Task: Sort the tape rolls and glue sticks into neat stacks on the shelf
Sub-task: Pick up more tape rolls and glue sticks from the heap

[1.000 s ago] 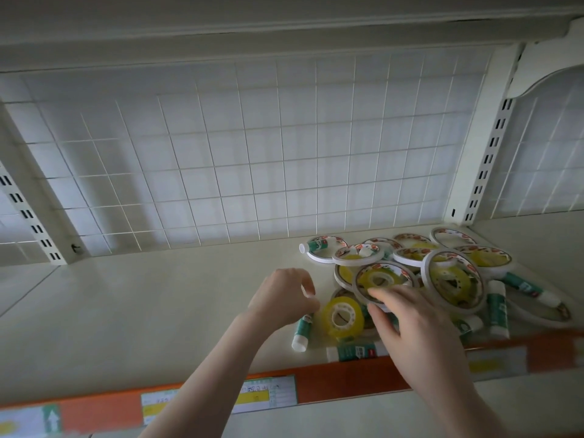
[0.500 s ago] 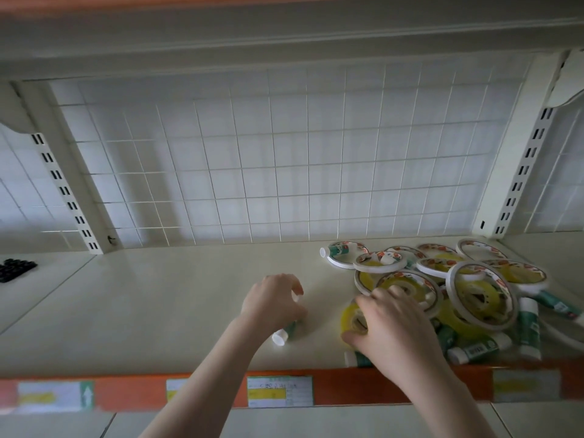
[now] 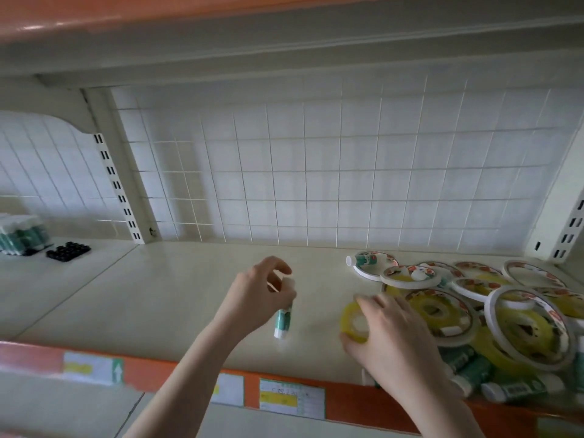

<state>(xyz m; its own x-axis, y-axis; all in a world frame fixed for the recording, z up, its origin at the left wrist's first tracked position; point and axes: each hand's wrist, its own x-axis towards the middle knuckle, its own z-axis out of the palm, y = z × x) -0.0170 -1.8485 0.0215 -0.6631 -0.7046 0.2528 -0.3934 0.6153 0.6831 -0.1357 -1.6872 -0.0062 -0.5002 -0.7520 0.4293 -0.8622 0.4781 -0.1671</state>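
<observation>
While the left hand point(image 3: 257, 298) pinches a glue stick point(image 3: 282, 317), the right hand point(image 3: 392, 336) grips a yellow tape roll point(image 3: 352, 320).

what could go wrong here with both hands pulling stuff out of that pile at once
The left hand pinches a glue stick only near its top, so it could slip. The right hand draws a yellow tape roll from the heap, where tilted rolls may slide off the shelf edge.

A shop is indicated: a cream metal display shelf point(image 3: 177, 289) is backed by a white wire grid panel point(image 3: 331, 172) with slotted uprights point(image 3: 115, 188), and paper price labels point(image 3: 290, 398) are fixed along its orange front strip point(image 3: 347, 395) at the bottom of the frame.
</observation>
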